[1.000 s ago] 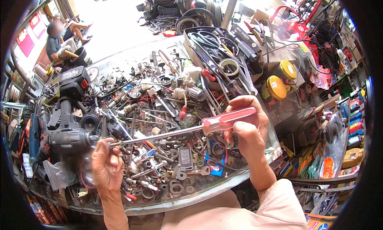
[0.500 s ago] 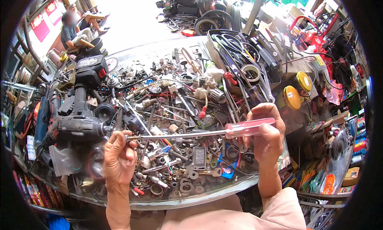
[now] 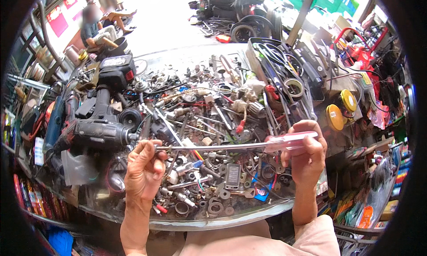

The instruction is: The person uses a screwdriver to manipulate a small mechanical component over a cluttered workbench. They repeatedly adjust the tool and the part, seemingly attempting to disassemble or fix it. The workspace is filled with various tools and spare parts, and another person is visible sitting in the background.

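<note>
A long screwdriver [image 3: 222, 147] with a thin metal shaft and a clear pinkish-red handle [image 3: 291, 141] lies almost level above a heap of metal parts. Around its handle, my right hand [image 3: 307, 156] is closed. At the tip on the left, my left hand [image 3: 146, 169] pinches a small metal part [image 3: 163, 148], which seems to meet the shaft's end; its exact kind is too small to make out. Under the shaft lie a dark key fob [image 3: 232, 176], a spark plug [image 3: 183, 198] and several washers [image 3: 215, 207].
A black cordless impact wrench [image 3: 95, 131] lies left of my left hand. Behind my right hand stands a tray of tools [image 3: 253, 56] with cables and tape. Two yellow round tins [image 3: 334, 117] are at the right. The glass table's edge [image 3: 222, 222] runs before me. A person [image 3: 93, 31] sits far left.
The whole view has shifted, so the table and both hands appear farther right. The hold on the screwdriver and the small part looks the same.
</note>
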Demonstrator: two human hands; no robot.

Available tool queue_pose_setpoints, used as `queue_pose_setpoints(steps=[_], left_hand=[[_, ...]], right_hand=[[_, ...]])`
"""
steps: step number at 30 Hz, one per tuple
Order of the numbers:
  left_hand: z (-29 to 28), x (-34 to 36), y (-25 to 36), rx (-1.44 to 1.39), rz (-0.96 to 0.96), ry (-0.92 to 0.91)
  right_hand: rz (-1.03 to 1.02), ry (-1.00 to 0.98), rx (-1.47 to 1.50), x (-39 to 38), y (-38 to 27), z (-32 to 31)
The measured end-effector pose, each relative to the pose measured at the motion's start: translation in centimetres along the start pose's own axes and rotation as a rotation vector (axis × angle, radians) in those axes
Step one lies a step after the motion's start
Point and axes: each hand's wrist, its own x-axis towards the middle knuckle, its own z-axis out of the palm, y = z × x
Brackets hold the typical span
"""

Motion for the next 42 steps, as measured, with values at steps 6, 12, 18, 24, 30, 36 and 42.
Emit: queue_pose_setpoints(steps=[6, 12, 18, 24, 30, 36, 42], left_hand=[[-0.1, 0.2, 0.2, 0.029, -0.035, -0.004], [0.0, 0.0, 0.2, 0.01, -0.029, -0.058], [-0.1, 0.0, 0.1, 0.017, -0.033, -0.051], [-0.1, 0.1, 0.2, 0.015, -0.035, -0.043], [-0.1, 0.1, 0.1, 0.002, -0.037, -0.039], [0.1, 0.1, -0.1, 0.013, -0.054, -0.025], [0.1, 0.2, -0.1, 0.009, -0.067, -0.027]], right_hand=[[-0.04, 0.049, -0.254, -0.3, 0.4, -0.5], [-0.151, 0.06, -0.145, -0.5, 0.3, 1.0], [-0.103, -0.007, -0.116, -0.2, 0.2, 0.0], [-0.067, 0.033, -0.299, -0.4, 0.1, -0.9], [-0.091, 0.07, -0.082, -0.4, 0.1, 0.5], [-0.117, 0.021, -0.097, -0.3, 0.2, 0.1], [-0.176, -0.028, -0.071, -0.2, 0.0, 0.3]])
